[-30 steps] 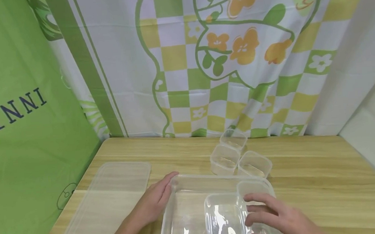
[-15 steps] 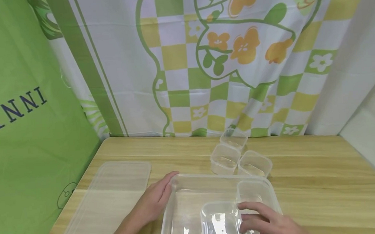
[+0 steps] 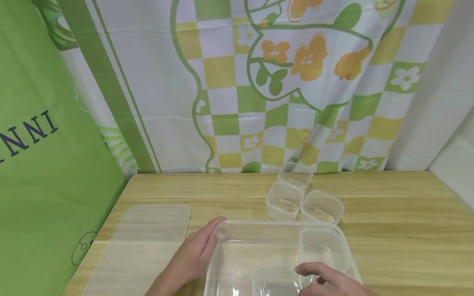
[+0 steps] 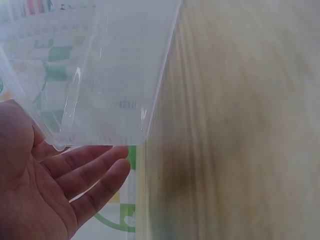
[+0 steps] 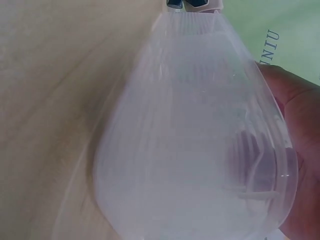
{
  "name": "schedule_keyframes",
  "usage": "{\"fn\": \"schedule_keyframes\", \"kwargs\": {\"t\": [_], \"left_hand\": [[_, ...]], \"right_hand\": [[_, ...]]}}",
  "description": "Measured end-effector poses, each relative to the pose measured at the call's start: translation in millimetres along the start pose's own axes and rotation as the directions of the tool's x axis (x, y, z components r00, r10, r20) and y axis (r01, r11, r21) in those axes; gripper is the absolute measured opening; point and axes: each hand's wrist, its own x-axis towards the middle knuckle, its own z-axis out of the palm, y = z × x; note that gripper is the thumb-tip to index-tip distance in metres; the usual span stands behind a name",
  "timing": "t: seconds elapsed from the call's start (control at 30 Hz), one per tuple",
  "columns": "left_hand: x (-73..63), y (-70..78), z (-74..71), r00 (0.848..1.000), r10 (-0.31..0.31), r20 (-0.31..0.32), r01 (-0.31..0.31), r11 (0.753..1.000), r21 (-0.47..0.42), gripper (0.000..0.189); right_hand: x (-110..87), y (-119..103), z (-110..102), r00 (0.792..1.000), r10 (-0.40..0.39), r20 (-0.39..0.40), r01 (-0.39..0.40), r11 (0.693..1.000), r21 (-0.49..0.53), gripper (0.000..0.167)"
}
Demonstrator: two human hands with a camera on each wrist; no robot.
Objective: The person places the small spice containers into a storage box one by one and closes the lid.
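Note:
A large clear plastic box (image 3: 259, 225) stands without a lid on the table. My left hand (image 3: 194, 252) rests at its far left corner; in the left wrist view the fingers (image 4: 95, 192) lie nearly straight against the outside. Over the box, my right hand (image 3: 329, 286) has bent fingers at the right rim of a small clear container (image 3: 272, 278) and pinches that rim, the thumb being hidden. Another small container (image 3: 315, 241) sits in the far right corner of the box. Through the box's wall (image 5: 175, 140), the right wrist view shows blurred parts of the fingers.
Beyond the box stand three small clear containers: a left one (image 3: 284, 202), a right one (image 3: 322, 206) and a rear one (image 3: 296, 176). A large flat translucent lid (image 3: 144, 232) lies at left on the wooden table (image 3: 412, 227). A patterned curtain (image 3: 233, 98) hangs behind.
My right hand has moved down and slightly left, bringing the small container lower into the large box and nearer to me. The left hand stays at the corner.

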Motion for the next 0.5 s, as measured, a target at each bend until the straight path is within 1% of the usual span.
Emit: {"fn": "schedule_keyframes", "kwargs": {"t": [0.1, 0.23, 0.43, 0.5], "left_hand": [[0.0, -0.5, 0.0, 1.0, 0.004, 0.0, -0.004, 1.0, -0.001, 0.042], [0.1, -1.7, 0.0, 1.0, 0.004, 0.006, -0.004, 1.0, 0.011, 0.042], [0.4, -2.2, 0.5, 1.0, 0.002, 0.001, -0.002, 1.0, 0.006, 0.042], [0.6, -3.0, 1.4, 1.0, -0.009, 0.002, 0.009, 1.0, 0.008, 0.042]], "right_hand": [[-0.5, 1.3, 2.9, 1.0, -0.024, -0.018, 0.024, 0.999, -0.031, 0.034], [-1.5, 1.9, 4.5, 1.0, -0.024, -0.019, 0.023, 0.998, -0.05, 0.03], [-3.7, 6.5, 4.1, 1.0, -0.021, 0.007, 0.021, 1.0, -0.012, 0.03], [-4.0, 8.6, 3.5, 0.999, -0.04, 0.007, 0.041, 0.999, -0.029, 0.029]]}}
